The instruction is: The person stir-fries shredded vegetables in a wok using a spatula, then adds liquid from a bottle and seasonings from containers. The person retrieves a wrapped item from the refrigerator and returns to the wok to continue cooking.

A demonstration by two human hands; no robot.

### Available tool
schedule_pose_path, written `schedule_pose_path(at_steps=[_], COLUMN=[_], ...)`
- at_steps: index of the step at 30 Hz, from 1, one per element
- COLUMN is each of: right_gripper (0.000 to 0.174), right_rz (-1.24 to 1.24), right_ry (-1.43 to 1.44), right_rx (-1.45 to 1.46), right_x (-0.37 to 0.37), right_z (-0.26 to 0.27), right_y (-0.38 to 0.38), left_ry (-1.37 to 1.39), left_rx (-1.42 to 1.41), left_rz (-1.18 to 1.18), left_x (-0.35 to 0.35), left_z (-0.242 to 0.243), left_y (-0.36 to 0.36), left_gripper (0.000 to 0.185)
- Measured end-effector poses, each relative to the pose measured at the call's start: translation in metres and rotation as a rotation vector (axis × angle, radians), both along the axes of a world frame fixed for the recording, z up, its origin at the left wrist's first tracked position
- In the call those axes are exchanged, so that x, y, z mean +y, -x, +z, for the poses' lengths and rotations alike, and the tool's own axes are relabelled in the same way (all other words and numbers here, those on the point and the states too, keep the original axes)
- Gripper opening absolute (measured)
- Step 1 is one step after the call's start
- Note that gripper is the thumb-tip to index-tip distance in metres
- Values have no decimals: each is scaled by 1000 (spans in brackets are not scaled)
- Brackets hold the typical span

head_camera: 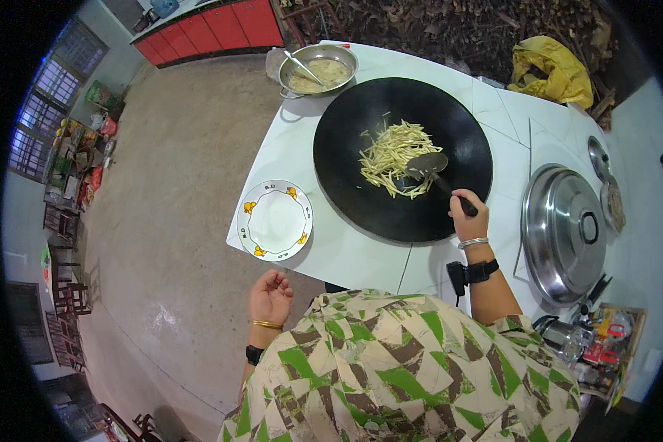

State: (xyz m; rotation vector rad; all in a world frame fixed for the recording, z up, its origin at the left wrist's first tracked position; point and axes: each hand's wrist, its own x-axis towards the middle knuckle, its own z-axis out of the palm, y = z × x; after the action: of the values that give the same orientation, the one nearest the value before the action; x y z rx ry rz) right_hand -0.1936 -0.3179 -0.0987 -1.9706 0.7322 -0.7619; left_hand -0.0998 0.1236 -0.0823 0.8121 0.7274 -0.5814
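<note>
My right hand [469,214] grips the dark handle of a cooking ladle [427,164]. The ladle's bowl is turned face down on a heap of pale, thin-cut vegetable strips [393,152], in the middle of a large black wok [359,205]. Off the counter's front edge, my left hand [272,295] is held palm up with loosely curled fingers and nothing in it. Nearest to that hand is a white plate [275,221] with yellow ducks and lettering on its rim, standing on the counter's left corner; no food shows on it.
On the white tiled counter [359,259], a metal bowl [319,72] of pale food with a spoon stands behind the wok. A large steel lid [563,235] lies to the right, near a steel kettle [562,338]. Beyond the counter are a yellow sack [558,69] and stacked firewood [431,27].
</note>
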Motion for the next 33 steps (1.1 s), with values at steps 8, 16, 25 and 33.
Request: schedule_pose_path(at_steps=[8, 16, 25, 33], right_gripper=[13, 12, 12, 17], right_rz=[-48, -154, -119, -130], right_ry=[-215, -554, -555, -645], right_rx=[4, -122, -115, -120], right_x=[17, 37, 62, 73], right_z=[4, 4, -6, -9], right_y=[37, 16, 12, 20], left_ry=[-20, 7, 2, 41], left_rx=[-18, -51, -51, -76], left_rz=[-23, -95, -101, -106], left_x=[-3, -8, -5, 12], left_z=[-1, 4, 6, 3], left_y=[-2, -10, -15, -19], left_gripper=[4, 5, 6, 6])
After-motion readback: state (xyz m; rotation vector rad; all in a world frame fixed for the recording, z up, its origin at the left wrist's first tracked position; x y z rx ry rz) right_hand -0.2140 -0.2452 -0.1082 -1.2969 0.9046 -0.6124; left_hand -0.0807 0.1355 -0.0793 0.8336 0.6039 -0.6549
